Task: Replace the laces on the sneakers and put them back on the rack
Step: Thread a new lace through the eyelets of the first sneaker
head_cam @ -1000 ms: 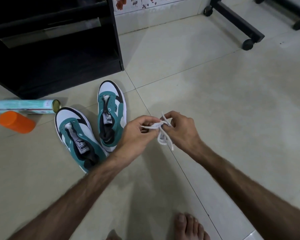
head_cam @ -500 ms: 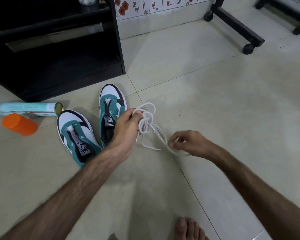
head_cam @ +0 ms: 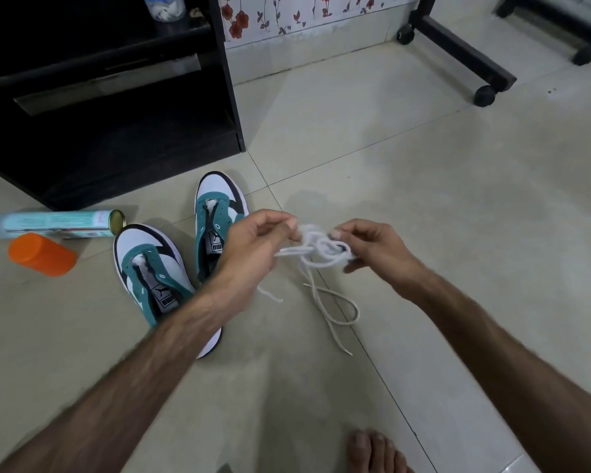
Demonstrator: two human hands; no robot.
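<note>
Two teal, white and black sneakers stand side by side on the tiled floor with no laces in their eyelets, the nearer sneaker [head_cam: 151, 268] partly under my left forearm and the farther sneaker [head_cam: 215, 213] behind my left hand. A tangled white lace [head_cam: 321, 250] hangs between my hands above the floor. My left hand [head_cam: 253, 244] pinches one side of the bundle, my right hand [head_cam: 372, 247] pinches the other. Loose ends of the lace trail down onto the floor.
A black rack [head_cam: 110, 107] stands at the back left. A teal spray can [head_cam: 52, 223] and an orange cap [head_cam: 41, 256] lie left of the sneakers. A black wheeled frame [head_cam: 471, 52] stands at the back right. My bare foot [head_cam: 376, 452] is at the bottom.
My hands pulled apart half a second ago with the lace stretched out, and have come back together on the bundle. More of the lace now trails on the floor.
</note>
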